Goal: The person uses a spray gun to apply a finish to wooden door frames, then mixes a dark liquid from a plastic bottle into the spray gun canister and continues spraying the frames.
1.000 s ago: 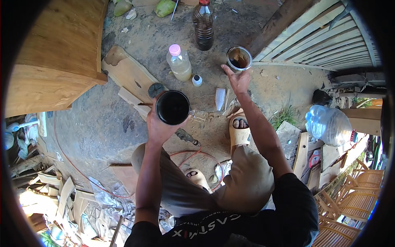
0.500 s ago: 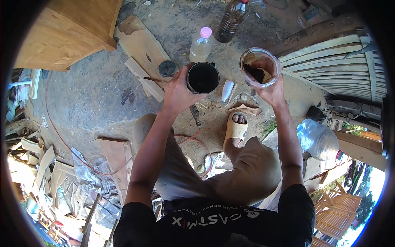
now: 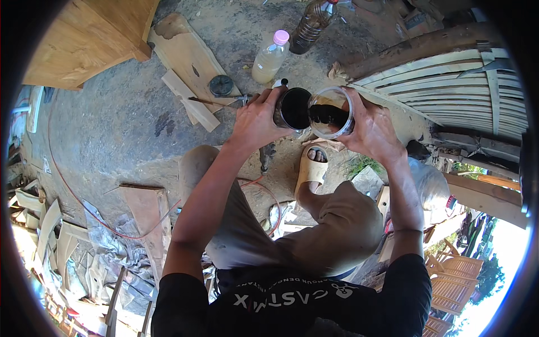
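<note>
head view: the left hand [image 3: 257, 120] wraps a black cup [image 3: 294, 108]; the right hand [image 3: 373, 128] grips a clear plastic cup [image 3: 332, 98], apparently tilted, with dark liquid [image 3: 330, 115] inside. the rims overlap in view; whether they touch, i cannot tell. tipping too fast or misaligned rims could spill liquid onto fingers or the sandal [image 3: 310, 171] below.

Light: daylight, your floor [image 3: 126, 135] in soft shade | Glare: sky blown white beyond your chairs [image 3: 457, 283], wood scraps [image 3: 28, 201] bleached lower left | Shadow: your dark cup [image 3: 294, 108] near-black inside | Edges: black vignette, slats [image 3: 432, 81] bowed | Focus: your centre reasonably crisp
</note>
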Demonstrator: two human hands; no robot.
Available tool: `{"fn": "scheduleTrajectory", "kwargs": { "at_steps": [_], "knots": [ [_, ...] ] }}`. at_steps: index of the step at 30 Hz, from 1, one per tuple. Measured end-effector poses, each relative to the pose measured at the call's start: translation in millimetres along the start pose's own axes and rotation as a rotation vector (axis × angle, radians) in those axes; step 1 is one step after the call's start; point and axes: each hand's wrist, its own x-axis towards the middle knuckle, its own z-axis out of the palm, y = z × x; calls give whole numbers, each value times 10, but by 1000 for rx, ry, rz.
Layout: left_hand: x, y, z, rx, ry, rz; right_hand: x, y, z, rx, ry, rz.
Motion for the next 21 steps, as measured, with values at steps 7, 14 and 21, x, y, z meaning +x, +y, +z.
{"fn": "scheduleTrajectory", "kwargs": {
  "at_steps": [7,14,21],
  "knots": [
    [-49,1,-17,-9,-45,3,43,-99,-96,-126,-64,-45],
    [-38,62,-67,-28,-86,-3,64,-145,-130,-144,-85,-61],
    [-23,-18,-1,-73,-51,14,75,-151,-173,-156,-125,-61]
  ]
}}
